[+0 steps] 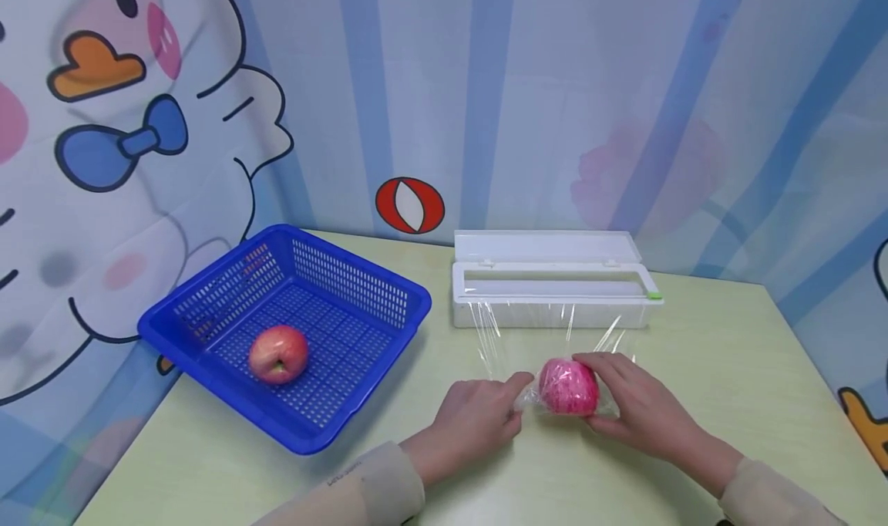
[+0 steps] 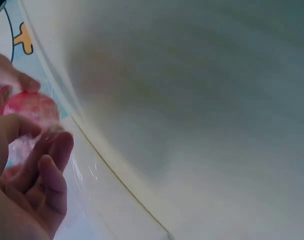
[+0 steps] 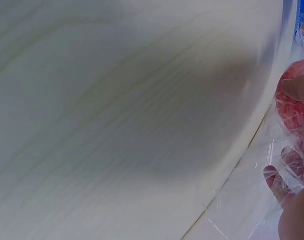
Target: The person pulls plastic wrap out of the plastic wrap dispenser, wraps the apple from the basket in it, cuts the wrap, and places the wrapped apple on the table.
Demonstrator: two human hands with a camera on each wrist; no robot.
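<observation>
A red apple (image 1: 569, 387) wrapped in clear plastic film sits low over the table, between both hands. My right hand (image 1: 641, 406) grips its right side, thumb below and fingers above. On the other side, my left hand (image 1: 479, 414) pinches a gathered end of the film (image 1: 529, 396) between thumb and forefinger. From the apple the film stretches back to a white wrap dispenser box (image 1: 551, 315) with its clear lid raised. In the left wrist view the pinching fingers (image 2: 56, 145) show close to the wrapped apple (image 2: 34, 107). The right wrist view shows film over some fingers (image 3: 278, 182).
To the left stands a blue plastic basket (image 1: 409, 310) with another, unwrapped apple (image 1: 279, 355) in it. A green piece (image 1: 654, 295) sits at the dispenser's right end. Behind the pale table (image 1: 728, 356) hangs a printed cloth (image 1: 430, 86).
</observation>
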